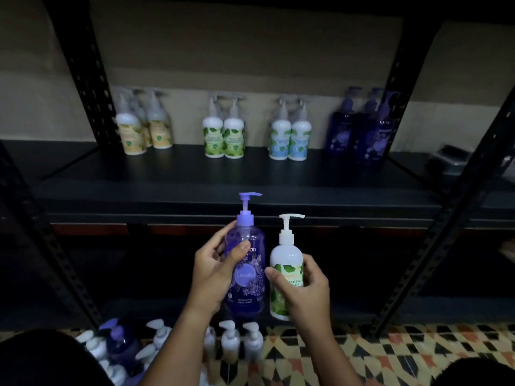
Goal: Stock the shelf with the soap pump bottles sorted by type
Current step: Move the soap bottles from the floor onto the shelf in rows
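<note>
loose bottles point(231, 339) crowd the floor by my knees while my left hand point(213, 270) grips a lavender bottle point(246, 263) and my right hand point(305, 288) a green-leaf bottle point(285, 274) below the shelf point(250, 179), so shelving both together risks toppling the sorted rows.

Shop stockroom or retail storage area, dimly lit. Indicated by: black slotted-angle metal shelving point(195, 174); pump bottles grouped by label colour on the shelf point(224, 135); further unsorted pump bottles massed on the floor point(156, 344); patterned floor tiles point(390, 355); plain wall point(250, 51).
</note>
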Demonstrator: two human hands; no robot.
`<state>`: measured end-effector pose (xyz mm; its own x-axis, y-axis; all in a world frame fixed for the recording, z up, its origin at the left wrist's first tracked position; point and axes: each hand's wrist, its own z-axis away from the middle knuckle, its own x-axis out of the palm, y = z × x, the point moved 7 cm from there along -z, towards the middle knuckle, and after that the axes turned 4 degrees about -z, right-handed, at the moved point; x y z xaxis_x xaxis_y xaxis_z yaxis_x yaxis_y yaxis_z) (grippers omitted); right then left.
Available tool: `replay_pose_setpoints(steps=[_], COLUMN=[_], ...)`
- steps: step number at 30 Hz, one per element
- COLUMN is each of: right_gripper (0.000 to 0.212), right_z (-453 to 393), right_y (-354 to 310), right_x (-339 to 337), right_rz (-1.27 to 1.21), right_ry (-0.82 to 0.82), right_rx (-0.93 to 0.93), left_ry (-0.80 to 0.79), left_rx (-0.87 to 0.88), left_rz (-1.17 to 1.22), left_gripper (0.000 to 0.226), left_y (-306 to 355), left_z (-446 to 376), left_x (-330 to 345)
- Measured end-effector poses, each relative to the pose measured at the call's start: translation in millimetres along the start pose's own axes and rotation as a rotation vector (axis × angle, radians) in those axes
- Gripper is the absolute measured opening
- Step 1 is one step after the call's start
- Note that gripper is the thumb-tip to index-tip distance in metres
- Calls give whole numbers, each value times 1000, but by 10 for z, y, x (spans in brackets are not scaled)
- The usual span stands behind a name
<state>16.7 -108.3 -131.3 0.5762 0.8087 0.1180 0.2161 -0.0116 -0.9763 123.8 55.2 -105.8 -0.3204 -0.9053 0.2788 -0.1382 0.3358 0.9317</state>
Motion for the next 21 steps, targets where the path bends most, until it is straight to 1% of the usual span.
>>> replay_pose_setpoints(steps=[3,5,9,13,17,21], right_gripper=[41,39,38,37,42,48], right_z=[-136,-244,-494,-767,-982,-1135], right_y=[-282,-466,-832,-1134,-1290,-1246], right_x=[182,315,600,889,1165,1394], right_rz=[14,9,23,39,72,131], right_ry=[4,-3,-22,-26,-72,-128], right_rx=[-78,-127,-227,-303,-328,-308], left_ry=[-45,-31,61,105,196,257], left_rx=[62,108,222,320,345,338], left_rz=[-62,-71,-95,-157,-156,-152], left_gripper=[49,47,62,57,66,41], left_y=[271,476,934,1284,1443,1480], left_z=[-222,-379,-667,-901,-1065,-1202], left_x=[8,-42,-203,-339,-514,-659])
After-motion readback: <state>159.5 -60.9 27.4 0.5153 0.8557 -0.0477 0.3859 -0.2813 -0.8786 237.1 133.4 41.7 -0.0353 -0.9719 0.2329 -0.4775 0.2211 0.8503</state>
